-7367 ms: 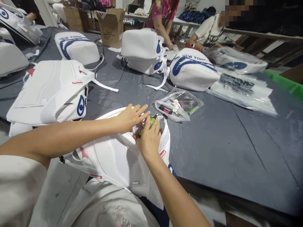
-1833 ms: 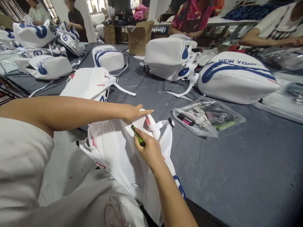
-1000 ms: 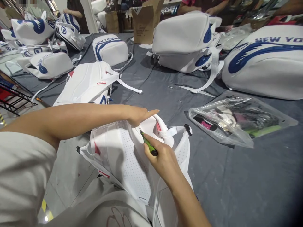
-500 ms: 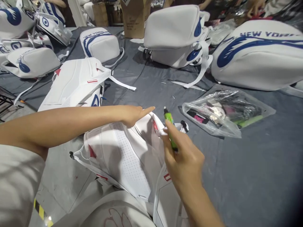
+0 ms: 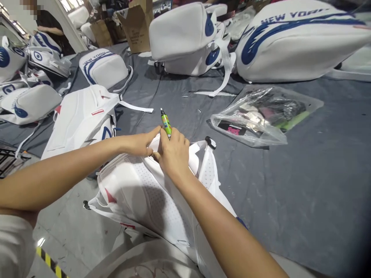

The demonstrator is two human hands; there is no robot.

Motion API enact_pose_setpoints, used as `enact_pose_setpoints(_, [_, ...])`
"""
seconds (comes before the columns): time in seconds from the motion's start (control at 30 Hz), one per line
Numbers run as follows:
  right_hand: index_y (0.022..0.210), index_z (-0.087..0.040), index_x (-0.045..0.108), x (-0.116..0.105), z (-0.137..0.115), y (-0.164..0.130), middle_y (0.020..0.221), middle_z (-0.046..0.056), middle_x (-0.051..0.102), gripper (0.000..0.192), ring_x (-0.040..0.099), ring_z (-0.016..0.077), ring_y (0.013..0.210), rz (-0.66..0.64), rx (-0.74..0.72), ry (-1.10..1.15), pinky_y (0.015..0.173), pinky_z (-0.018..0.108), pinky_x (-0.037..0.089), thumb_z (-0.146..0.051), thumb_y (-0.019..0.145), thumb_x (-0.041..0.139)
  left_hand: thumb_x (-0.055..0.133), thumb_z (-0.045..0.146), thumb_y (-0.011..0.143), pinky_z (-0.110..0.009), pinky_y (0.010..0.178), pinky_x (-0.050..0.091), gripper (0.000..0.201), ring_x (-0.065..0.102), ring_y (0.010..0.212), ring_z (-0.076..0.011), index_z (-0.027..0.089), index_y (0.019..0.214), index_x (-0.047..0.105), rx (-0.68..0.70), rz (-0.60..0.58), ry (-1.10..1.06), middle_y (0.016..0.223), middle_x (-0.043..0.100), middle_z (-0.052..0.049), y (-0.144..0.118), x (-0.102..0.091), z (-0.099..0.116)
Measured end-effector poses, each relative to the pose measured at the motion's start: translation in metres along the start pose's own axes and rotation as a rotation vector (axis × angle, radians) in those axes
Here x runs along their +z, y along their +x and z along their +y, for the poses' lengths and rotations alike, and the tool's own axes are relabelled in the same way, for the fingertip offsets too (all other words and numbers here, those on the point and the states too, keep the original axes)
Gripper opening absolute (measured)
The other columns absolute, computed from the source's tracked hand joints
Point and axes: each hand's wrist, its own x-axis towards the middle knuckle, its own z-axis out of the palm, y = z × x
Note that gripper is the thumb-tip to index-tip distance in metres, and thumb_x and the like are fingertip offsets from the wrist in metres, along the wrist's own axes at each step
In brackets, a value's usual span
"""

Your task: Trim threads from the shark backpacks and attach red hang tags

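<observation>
Noted at far L: heap of white bags [image 5: 31, 100], piled close, prob. to save room on table [image 5: 290, 185]. Behind, upper L: co-worker [image 5: 49, 19] in dark top, hand action not clear. Next R: flat bag [image 5: 81, 112], laid w/ straps up, loose strap end trailing R. Behind same: small bag [image 5: 107, 71] w/ NEW YORK lettering. Further back: open carton [image 5: 136, 33], contents not visible.

At L hand [image 5: 142, 143]: thumb and forefinger apart at backpack rim, prob. to steady cloth; firm pinch or mere touch, cannot tell. Backpack [image 5: 153, 189] itself: tilted btwn. lap and table edge, dotted panel toward wearer, apparently leaned on body for support. Above rim: pen [image 5: 165, 122], pale end up, pointing away from wearer. At R hand [image 5: 175, 154]: holding pen low on barrel, thumb just beside L thumb; pen prob. angled up to keep pale end off white cloth.

Beyond, R of ctr.: stacked pair of bags [image 5: 179, 34], strap hanging to table. R of backpack rim: black buckle [image 5: 210, 143]. Further R: clear pouch [image 5: 269, 116] of small items, apart from hands, prob. bagged vs. loss. Behind pouch: big bag [image 5: 292, 50], NEW YORK lettering uppermost.
</observation>
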Motion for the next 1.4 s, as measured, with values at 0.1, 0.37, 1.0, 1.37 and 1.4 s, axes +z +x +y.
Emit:
enact_pose_setpoints(0.1, [0.14, -0.015, 0.045, 0.002, 0.004, 0.0, 0.122, 0.017, 0.052, 0.072, 0.048, 0.0305, 0.105, 0.002, 0.004, 0.032, 0.085, 0.04, 0.037, -0.04, 0.08, 0.076, 0.048, 0.032, 0.082, -0.026, 0.089, 0.047, 0.098, 0.063, 0.106, -0.0197, 0.01, 0.154, -0.016, -0.127, -0.069, -0.03, 0.143, 0.051, -0.017, -0.002, -0.001, 0.004])
enact_pose_setpoints(0.37, [0.137, -0.016, 0.047, 0.009, 0.006, 0.004, 0.115, 0.015, 0.054, 0.069, 0.049, 0.0281, 0.101, 0.001, 0.036, 0.051, 0.083, 0.038, 0.036, -0.028, 0.077, 0.08, 0.06, 0.036, 0.08, -0.029, 0.086, 0.049, 0.11, 0.06, 0.115, -0.0254, 0.017, 0.152, -0.021, -0.25, -0.184, 0.143, 0.15, 0.041, -0.02, 0.018, -0.006, 0.023])
enact_pose_setpoints(1.0, [0.148, -0.015, 0.033, 0.009, 0.024, -0.009, 0.136, 0.026, 0.047, 0.091, 0.049, 0.0361, 0.117, -0.036, -0.064, -0.084, 0.092, 0.047, 0.039, -0.026, 0.071, 0.081, 0.059, 0.028, 0.084, -0.03, 0.081, 0.048, 0.107, 0.063, 0.107, -0.0252, 0.018, 0.152, -0.024, -0.22, -0.087, 0.166, 0.127, 0.061, -0.015, 0.019, 0.004, 0.027])
enact_pose_setpoints(1.37, [0.15, -0.016, 0.03, 0.01, 0.031, -0.01, 0.131, 0.022, 0.049, 0.095, 0.051, 0.0341, 0.114, -0.087, -0.053, -0.038, 0.093, 0.045, 0.042, -0.021, 0.069, 0.08, 0.057, 0.027, 0.085, -0.032, 0.079, 0.048, 0.106, 0.063, 0.104, -0.0276, 0.018, 0.151, -0.027, -0.165, -0.095, 0.156, 0.127, 0.059, -0.017, 0.021, 0.008, 0.021])
enact_pose_setpoints(1.4, [0.149, -0.017, 0.03, 0.01, 0.031, -0.01, 0.131, 0.021, 0.049, 0.094, 0.051, 0.034, 0.114, -0.08, -0.051, -0.032, 0.093, 0.045, 0.042, -0.021, 0.07, 0.08, 0.057, 0.026, 0.085, -0.032, 0.08, 0.048, 0.107, 0.063, 0.104, -0.027, 0.018, 0.15, -0.027, -0.159, -0.121, 0.145, 0.128, 0.058, -0.017, 0.021, 0.005, 0.022])
